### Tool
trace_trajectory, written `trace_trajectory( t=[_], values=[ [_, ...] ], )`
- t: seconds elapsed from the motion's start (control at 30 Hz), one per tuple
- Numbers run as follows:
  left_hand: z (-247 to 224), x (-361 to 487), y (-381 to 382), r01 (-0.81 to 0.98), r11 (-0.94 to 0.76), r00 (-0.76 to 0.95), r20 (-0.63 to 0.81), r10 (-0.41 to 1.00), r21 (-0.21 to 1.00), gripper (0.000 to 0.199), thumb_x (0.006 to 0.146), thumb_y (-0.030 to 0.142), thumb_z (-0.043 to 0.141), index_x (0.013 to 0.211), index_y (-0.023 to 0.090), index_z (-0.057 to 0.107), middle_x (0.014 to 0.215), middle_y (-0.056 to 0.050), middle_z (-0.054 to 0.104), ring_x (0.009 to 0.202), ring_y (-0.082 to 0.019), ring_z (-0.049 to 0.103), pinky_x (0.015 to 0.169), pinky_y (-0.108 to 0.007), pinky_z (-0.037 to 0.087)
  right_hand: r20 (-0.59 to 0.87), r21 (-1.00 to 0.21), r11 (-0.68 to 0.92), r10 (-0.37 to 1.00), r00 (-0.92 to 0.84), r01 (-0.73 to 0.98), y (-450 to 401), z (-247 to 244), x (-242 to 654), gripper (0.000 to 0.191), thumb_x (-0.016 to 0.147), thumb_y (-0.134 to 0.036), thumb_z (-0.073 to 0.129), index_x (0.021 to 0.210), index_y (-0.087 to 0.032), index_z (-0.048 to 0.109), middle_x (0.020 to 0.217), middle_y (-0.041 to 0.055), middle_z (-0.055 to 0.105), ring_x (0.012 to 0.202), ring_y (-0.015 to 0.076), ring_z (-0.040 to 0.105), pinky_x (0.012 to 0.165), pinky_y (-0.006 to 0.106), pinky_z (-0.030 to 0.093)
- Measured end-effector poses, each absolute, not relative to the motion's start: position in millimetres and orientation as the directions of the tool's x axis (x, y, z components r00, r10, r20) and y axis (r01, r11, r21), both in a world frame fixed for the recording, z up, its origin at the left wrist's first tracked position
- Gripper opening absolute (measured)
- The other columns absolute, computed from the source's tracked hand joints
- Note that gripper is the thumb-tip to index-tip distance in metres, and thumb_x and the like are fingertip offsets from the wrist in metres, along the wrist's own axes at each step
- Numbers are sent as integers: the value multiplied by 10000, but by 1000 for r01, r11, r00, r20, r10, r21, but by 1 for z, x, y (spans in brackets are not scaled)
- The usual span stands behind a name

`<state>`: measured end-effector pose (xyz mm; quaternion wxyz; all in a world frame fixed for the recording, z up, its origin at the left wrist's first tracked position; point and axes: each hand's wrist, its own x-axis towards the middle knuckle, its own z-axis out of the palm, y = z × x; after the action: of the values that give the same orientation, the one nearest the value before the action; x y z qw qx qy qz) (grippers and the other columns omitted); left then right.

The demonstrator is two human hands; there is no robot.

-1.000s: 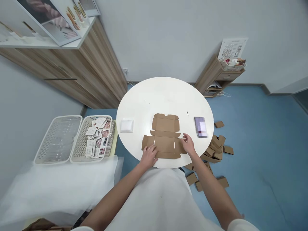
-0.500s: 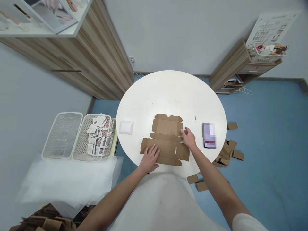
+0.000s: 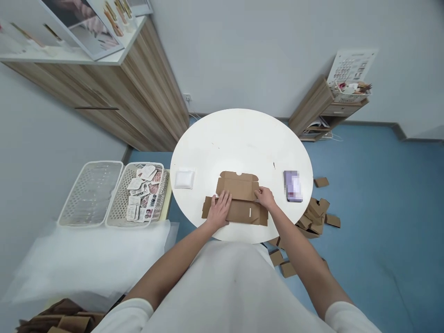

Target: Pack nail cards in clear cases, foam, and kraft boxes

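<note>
A brown die-cut cardboard box blank (image 3: 239,188) lies before me on the round white table (image 3: 243,134), partly bent along its creases. My left hand (image 3: 219,210) presses on its left part with the fingers stretched out. At the right edge of the upper panel, my right hand (image 3: 265,196) pinches the cardboard between thumb and fingers. A small white padded packet (image 3: 184,179) rests at the table's left side. Toward the right edge lies a purple, partly pixelated flat object (image 3: 293,186).
White baskets stand left of the table; one (image 3: 116,203) holds several printed packets, the other (image 3: 88,194) looks see-through. Translucent sheets (image 3: 93,259) lie below them. Folded cardboard pieces (image 3: 314,215) litter the blue floor at right. A wooden cabinet (image 3: 152,92) rises behind left.
My left hand has moved up the cardboard and my right hand now grips the upper panel's edge. The upper panel has shifted toward me, bending at the crease. The camera view has also shifted.
</note>
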<state>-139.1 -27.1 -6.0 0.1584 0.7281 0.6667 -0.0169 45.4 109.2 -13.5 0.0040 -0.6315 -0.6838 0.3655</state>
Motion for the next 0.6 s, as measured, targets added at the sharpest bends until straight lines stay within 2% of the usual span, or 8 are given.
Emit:
trace_trajectory(
  t=[0.07, 0.13, 0.2, 0.23, 0.3, 0.37, 0.5, 0.6],
  values=[
    [-8, -141, -31, 970, -85, 139, -235, 962, 227, 1093, 474, 330, 736, 1366, 168, 126, 1427, -152, 147, 1309, -336, -18, 1018, -545, 2, -427, -491, -49, 884, -191, 870, 95, -9, 48, 248, 753, -359, 398, 858, -225, 578, 732, 25, 598, 725, 200, 533, 679, 333, 365],
    [-10, -143, -36, 966, -97, 153, -231, 961, 238, 1082, 473, 351, 734, 1361, 174, 141, 1418, -150, 178, 1308, -337, -3, 1018, -545, 3, -321, -449, 46, 924, -209, 893, 77, -4, 52, 416, 746, -417, 423, 1104, -215, 491, 1006, 92, 577, 943, 260, 500, 795, 405, 330],
    [-12, -145, -43, 965, -113, 168, -227, 959, 238, 1084, 460, 373, 734, 1356, 178, 155, 1412, -149, 196, 1307, -344, 9, 1017, -545, -2, -200, -379, 244, 920, -337, 893, 55, -1, 57, 681, 718, -499, 453, 1302, -197, 275, 1291, 143, 384, 1174, 305, 328, 909, 460, 226],
    [-13, -146, -46, 964, -122, 176, -223, 959, 236, 1087, 453, 382, 735, 1353, 177, 162, 1409, -151, 205, 1306, -347, 15, 1016, -545, -5, -172, -344, 363, 882, -438, 866, 44, 0, 59, 791, 696, -542, 464, 1344, -192, 176, 1370, 145, 272, 1241, 309, 227, 945, 468, 172],
    [-15, -147, -52, 962, -140, 191, -208, 959, 234, 1088, 445, 392, 734, 1351, 174, 173, 1400, -154, 224, 1306, -348, 28, 1017, -543, -9, -196, -305, 560, 755, -626, 771, 23, -2, 62, 955, 627, -617, 499, 1370, -191, 74, 1422, 132, 164, 1292, 305, 102, 981, 465, 107],
    [-15, -148, -57, 960, -155, 202, -192, 960, 234, 1089, 436, 399, 736, 1348, 172, 186, 1389, -158, 248, 1305, -350, 36, 1018, -541, -7, -237, -279, 648, 668, -705, 708, 6, -6, 63, 1093, 529, -652, 566, 1374, -185, 55, 1419, 142, 179, 1300, 317, 69, 993, 474, 80],
    [-14, -153, -71, 965, -125, 166, -164, 972, 231, 1136, 396, 426, 749, 1349, 177, 185, 1404, -158, 211, 1301, -364, 2, 1017, -541, 1, -282, -227, 640, 678, -678, 734, -10, -14, 56, 1138, 480, -578, 660, 1373, -189, 70, 1414, 149, 193, 1300, 322, 86, 999, 496, 64],
    [-17, -165, -90, 966, 75, -38, -153, 988, 246, 1165, 412, 431, 746, 1359, 164, 121, 1422, -180, 123, 1296, -378, 3, 1001, -558, 48, -319, -199, 621, 691, -649, 758, -12, -15, 51, 1101, 512, -517, 674, 1371, -199, 63, 1431, 132, 146, 1304, 303, 97, 1002, 508, 53]
  ],
)
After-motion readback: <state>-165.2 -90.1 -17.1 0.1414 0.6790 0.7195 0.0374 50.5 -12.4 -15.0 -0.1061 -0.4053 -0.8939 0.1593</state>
